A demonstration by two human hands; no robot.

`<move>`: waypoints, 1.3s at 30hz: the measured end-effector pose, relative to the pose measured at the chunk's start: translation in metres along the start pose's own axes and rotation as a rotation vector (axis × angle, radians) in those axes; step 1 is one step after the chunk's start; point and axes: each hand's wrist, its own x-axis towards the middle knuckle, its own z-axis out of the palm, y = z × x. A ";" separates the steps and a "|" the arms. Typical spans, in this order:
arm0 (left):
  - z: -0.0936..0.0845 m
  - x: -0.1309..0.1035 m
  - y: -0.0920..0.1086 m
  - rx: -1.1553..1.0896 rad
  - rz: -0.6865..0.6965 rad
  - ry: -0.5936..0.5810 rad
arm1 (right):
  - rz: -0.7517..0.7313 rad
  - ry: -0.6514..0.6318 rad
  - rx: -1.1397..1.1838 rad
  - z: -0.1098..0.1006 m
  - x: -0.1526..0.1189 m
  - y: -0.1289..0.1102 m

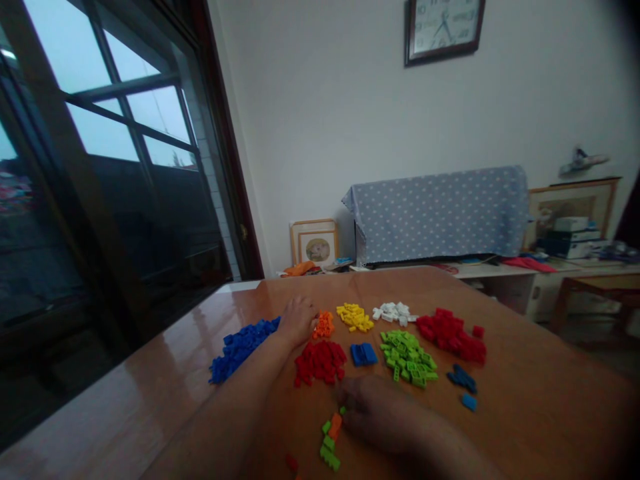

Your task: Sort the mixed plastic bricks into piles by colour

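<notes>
My left hand reaches to the far side of the table, its fingers bent apart at the left edge of a small pile of orange bricks. A heap of blue bricks lies left of that wrist. Nearer to me, my right hand rests low over the table with its fingers curled together; what they hold is hidden. Beside its fingertips is a small green piece. An orange brick and several green bricks lie in a crooked row just left of this hand.
Piles of red bricks, yellow bricks, white bricks, green bricks and larger red bricks spread over the wooden table. Blue pieces sit between piles; dark blue pieces lie right.
</notes>
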 end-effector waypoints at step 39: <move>-0.069 -0.153 0.031 -0.875 0.120 -0.759 | -0.015 -0.036 0.013 0.002 -0.002 -0.001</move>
